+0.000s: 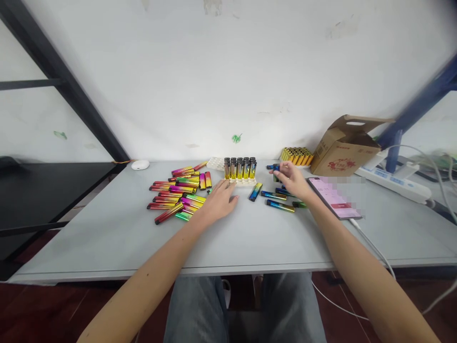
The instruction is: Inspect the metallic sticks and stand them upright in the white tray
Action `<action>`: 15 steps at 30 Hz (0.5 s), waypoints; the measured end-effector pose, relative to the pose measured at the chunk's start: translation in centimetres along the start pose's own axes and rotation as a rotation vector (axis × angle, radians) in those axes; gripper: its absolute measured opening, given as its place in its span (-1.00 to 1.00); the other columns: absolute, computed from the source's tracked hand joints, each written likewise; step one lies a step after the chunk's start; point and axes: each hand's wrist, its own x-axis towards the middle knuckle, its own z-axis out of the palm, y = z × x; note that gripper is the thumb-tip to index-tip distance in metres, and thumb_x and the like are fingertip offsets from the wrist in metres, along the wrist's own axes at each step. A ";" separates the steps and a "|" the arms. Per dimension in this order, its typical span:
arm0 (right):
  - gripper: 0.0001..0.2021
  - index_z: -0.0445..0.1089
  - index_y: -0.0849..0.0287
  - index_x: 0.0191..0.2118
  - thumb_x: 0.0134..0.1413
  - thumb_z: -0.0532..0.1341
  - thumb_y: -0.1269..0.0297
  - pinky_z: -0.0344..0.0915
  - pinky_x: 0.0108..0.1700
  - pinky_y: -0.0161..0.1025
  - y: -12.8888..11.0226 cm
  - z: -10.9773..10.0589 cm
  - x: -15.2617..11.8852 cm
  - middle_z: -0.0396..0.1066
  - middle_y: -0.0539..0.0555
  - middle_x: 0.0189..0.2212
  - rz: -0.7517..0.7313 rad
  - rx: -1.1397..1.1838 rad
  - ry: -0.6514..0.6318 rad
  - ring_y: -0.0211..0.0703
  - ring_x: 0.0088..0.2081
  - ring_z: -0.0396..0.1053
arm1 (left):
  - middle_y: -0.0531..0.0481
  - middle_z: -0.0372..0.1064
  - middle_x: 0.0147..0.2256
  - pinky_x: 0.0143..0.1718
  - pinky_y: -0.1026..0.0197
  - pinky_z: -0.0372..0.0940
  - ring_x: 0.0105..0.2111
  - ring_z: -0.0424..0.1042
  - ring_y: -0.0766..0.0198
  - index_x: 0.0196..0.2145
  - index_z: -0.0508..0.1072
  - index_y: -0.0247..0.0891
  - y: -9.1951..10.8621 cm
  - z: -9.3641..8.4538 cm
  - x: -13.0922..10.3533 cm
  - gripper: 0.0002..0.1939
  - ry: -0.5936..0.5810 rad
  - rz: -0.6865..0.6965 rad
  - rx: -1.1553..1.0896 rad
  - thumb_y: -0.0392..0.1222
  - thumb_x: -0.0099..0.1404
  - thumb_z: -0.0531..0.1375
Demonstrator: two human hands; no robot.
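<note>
My right hand (292, 180) pinches a dark blue lighter (276, 172) over the right part of the table, its thumb and fingers closed on it. Resting beside the front left corner of a white holed tray (246, 182), my left hand (222, 197) has its fingers stretched out and holds nothing. Upright in that tray stand several yellow-and-blue lighters (240, 168) with black tops. Between the tray and my right hand lie loose blue-and-gold lighters (280, 206). A heap of red, pink and gold lighters (171, 193) lies left of my left hand.
Behind the tray is another white holed tray (216, 163). Yellow upright pieces (297, 156) fill a tray at the back right, near an open cardboard box (342, 147). A phone (335, 197) with a cable, a power strip (396, 181) and a white case (140, 165) lie on the table.
</note>
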 end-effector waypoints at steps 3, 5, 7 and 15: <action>-0.65 0.21 0.07 -0.31 -0.08 0.35 0.05 0.35 -0.33 -0.28 -1.2 -0.5 0.5 0.39 -0.08 -0.47 0.140 0.425 0.193 -0.25 -0.39 0.38 | -0.29 0.16 0.22 0.29 -0.05 0.00 0.29 0.01 -0.05 0.23 0.22 -0.38 0.1 -0.2 0.0 -0.46 -0.003 0.005 0.017 -0.09 0.37 -0.01; -0.64 0.21 0.09 -0.36 -0.17 0.41 0.16 0.31 -0.43 -0.37 -2.0 -1.1 0.6 0.29 -0.14 -0.54 0.240 0.644 0.237 -0.34 -0.48 0.30 | -0.30 0.16 0.21 0.29 -0.04 -0.01 0.30 0.01 -0.05 0.23 0.21 -0.40 0.1 -0.2 0.0 -0.46 -0.006 0.010 0.031 -0.09 0.37 -0.01; -0.66 0.22 0.10 -0.40 -0.21 0.44 0.27 0.19 -0.58 -0.44 -2.6 -1.6 0.5 0.12 -0.20 -0.65 0.320 0.740 0.247 -0.42 -0.62 0.13 | -0.29 0.17 0.20 0.29 -0.04 -0.01 0.29 0.01 -0.05 0.23 0.21 -0.41 0.1 -0.1 0.0 -0.45 -0.003 0.016 0.041 -0.09 0.37 -0.01; -0.77 0.42 0.07 -0.12 0.07 0.22 0.23 0.46 -0.22 -0.22 -3.9 -0.5 -0.5 0.53 0.06 -0.24 0.551 0.901 -0.061 -0.13 -0.19 0.48 | -0.29 0.17 0.20 0.29 -0.04 0.00 0.29 0.02 -0.04 0.22 0.21 -0.38 -0.1 0.1 -0.1 -0.46 0.010 0.028 0.030 -0.09 0.35 0.01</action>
